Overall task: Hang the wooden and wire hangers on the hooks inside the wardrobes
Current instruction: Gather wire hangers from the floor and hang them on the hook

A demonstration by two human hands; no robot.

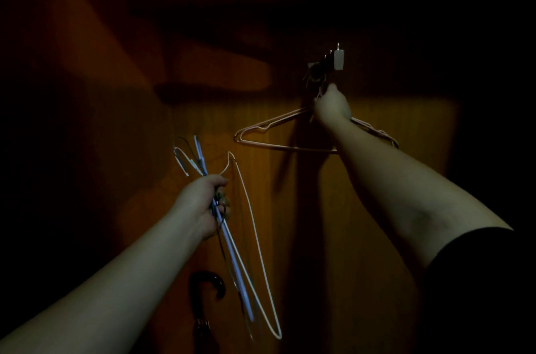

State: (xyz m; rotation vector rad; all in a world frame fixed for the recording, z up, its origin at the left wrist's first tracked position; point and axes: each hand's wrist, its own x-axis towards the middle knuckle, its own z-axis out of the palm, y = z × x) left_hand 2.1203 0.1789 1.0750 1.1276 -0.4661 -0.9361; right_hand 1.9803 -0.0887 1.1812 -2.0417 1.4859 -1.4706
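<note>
Only one view is given, taken from a wide-angle camera worn on the person's head. It is aimed forward and a little upward into a dim wardrobe, whose wooden back panel (362,208) fills most of the frame. Both forearms are seen reaching away from the lens, entering from the bottom corners, so the camera is set close behind them. The left hand (203,202) lies nearer the lens than the right hand (332,107), which is raised toward the hooks (338,59) (these sit above centre, to the right). The edges are lost in darkness.
</note>
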